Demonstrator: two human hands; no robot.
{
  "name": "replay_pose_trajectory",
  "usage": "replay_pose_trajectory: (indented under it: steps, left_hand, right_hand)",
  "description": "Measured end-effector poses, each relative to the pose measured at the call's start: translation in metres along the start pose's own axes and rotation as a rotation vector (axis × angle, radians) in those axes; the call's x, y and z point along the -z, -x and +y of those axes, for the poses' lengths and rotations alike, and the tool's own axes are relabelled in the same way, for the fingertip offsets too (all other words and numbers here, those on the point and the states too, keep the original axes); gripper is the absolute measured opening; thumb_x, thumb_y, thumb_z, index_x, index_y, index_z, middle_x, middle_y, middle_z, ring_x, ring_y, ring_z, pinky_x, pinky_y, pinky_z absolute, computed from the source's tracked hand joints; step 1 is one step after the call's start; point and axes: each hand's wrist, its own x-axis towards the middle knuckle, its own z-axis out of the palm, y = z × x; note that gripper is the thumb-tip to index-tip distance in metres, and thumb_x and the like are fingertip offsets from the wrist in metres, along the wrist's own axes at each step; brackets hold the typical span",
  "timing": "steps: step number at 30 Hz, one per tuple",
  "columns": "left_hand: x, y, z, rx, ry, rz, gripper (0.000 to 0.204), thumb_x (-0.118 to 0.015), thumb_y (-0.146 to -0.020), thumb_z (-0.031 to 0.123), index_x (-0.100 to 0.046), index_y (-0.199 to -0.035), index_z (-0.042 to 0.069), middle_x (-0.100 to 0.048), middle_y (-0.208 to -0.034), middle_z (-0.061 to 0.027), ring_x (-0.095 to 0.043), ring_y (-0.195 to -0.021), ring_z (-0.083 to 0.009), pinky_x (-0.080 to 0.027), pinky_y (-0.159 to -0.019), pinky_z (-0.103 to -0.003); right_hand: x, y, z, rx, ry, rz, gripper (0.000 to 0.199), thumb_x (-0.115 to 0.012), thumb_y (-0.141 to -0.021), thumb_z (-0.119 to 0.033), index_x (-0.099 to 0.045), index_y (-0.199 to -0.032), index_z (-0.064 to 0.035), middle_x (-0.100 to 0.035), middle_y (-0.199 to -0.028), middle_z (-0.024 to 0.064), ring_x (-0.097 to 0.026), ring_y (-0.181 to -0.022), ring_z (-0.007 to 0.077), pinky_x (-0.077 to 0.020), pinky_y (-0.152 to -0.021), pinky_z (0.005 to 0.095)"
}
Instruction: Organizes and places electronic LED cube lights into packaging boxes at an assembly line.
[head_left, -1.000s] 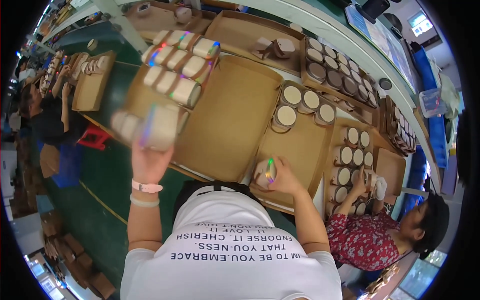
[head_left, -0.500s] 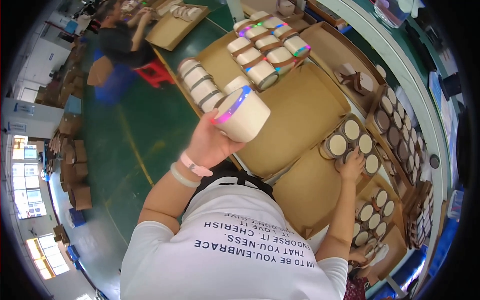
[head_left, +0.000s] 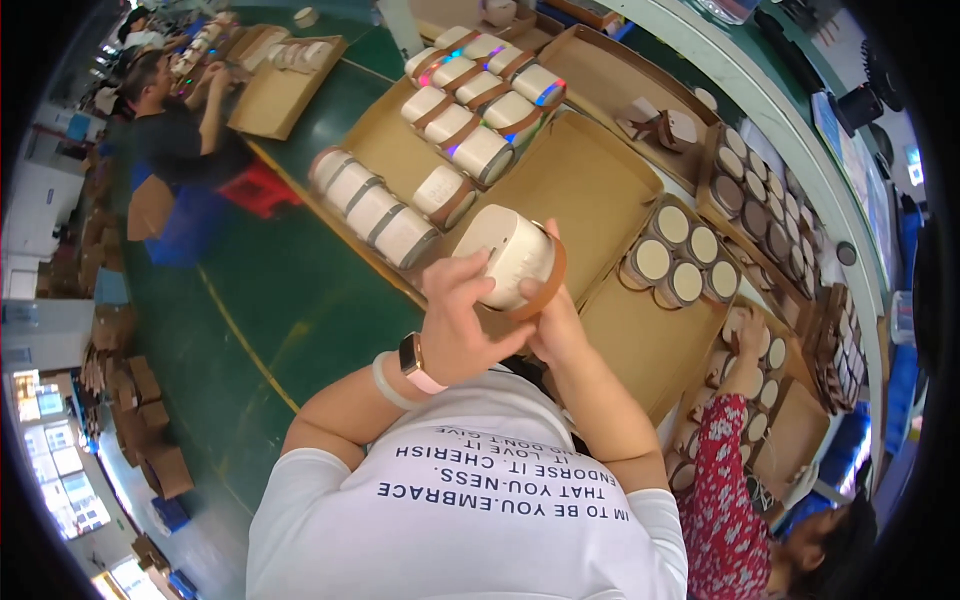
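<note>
Above cardboard tray point(head_left: 600, 190): left hand point(head_left: 462, 325), right hand point(head_left: 548, 310) both clasp cream cylinder point(head_left: 512, 256); more cylinders point(head_left: 372, 205) behind.

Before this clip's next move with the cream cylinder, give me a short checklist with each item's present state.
1. Both hands on the cream cylindrical speaker: ok. Left hand grips its side, right hand supports it from below.
2. Brown strap seated around the cylinder: cannot tell, only part shows.
3. Cylinder held clear of the cardboard tray: ok, it is lifted above it.
4. Bare tray surface in front of the hands: ok.
5. Rows of finished cylinders lying undisturbed: ok.
6. Co-worker's hand apart from the held cylinder: ok, it is at the next tray.
</note>
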Motion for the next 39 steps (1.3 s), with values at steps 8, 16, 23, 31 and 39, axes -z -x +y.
replay_pose_trajectory:
  steps: [8, 16, 23, 31, 39]
  left_hand:
    - [0.02, -0.028, -0.055, 0.257, 0.584, -0.454, 0.057, -0.052, -0.085, 0.012, -0.027, -0.134, -0.002, -0.029, -0.135, -0.0192, -0.033, -0.124, -0.0272, -0.025, -0.105, -0.036]
    - [0.006, -0.04, -0.132, 0.705, 1.137, -0.542, 0.038, -0.052, -0.087, 0.011, -0.042, -0.123, 0.002, -0.046, -0.126, -0.0137, -0.043, -0.118, -0.022, -0.033, -0.101, -0.033]
    - [-0.009, -0.105, -0.277, 0.549, 0.198, -0.364, 0.084, -0.066, -0.076, 0.021, -0.017, -0.142, 0.001, -0.031, -0.138, -0.0277, -0.035, -0.126, -0.0406, -0.029, -0.106, -0.043]
    - [-0.08, -0.198, -0.404, 0.392, -0.261, -0.634, 0.074, -0.065, -0.075, 0.026, -0.031, -0.139, 0.01, -0.037, -0.128, -0.0324, -0.048, -0.109, -0.0463, -0.04, -0.095, -0.047]
    - [-0.112, -0.187, -0.392, 0.37, -0.249, -0.345, 0.069, -0.075, -0.07, 0.022, -0.043, -0.13, 0.01, -0.044, -0.12, -0.0243, -0.05, -0.106, -0.0416, -0.045, -0.089, -0.043]
  right_hand:
    - [-0.019, -0.012, 0.008, -0.013, 0.09, 0.068, 0.082, -0.068, -0.069, -0.015, -0.023, -0.137, -0.0164, -0.04, -0.127, 0.0095, -0.043, -0.118, 0.0258, -0.0393, -0.097, 0.0392]
    - [0.002, 0.022, -0.002, 0.616, 2.083, 0.086, 0.058, -0.073, -0.053, -0.015, -0.049, -0.105, -0.0115, -0.043, -0.118, 0.0178, -0.042, -0.11, 0.0384, -0.0349, -0.094, 0.0491]
    - [0.013, 0.142, -0.117, 1.102, 1.028, 1.428, 0.072, -0.067, -0.07, -0.032, -0.04, -0.126, 0.005, -0.046, -0.126, 0.0196, -0.048, -0.109, 0.0327, -0.0419, -0.094, 0.0462]
    - [-0.002, -0.019, -0.178, 1.321, 0.837, 1.301, 0.067, -0.063, -0.074, -0.037, -0.043, -0.125, 0.0029, -0.048, -0.125, 0.0175, -0.048, -0.111, 0.0323, -0.0392, -0.097, 0.0468]
    - [0.004, 0.014, -0.198, 1.538, 0.7, 1.186, 0.064, -0.059, -0.078, -0.041, -0.045, -0.125, 0.0009, -0.05, -0.125, 0.0155, -0.047, -0.114, 0.0319, -0.0364, -0.099, 0.0474]
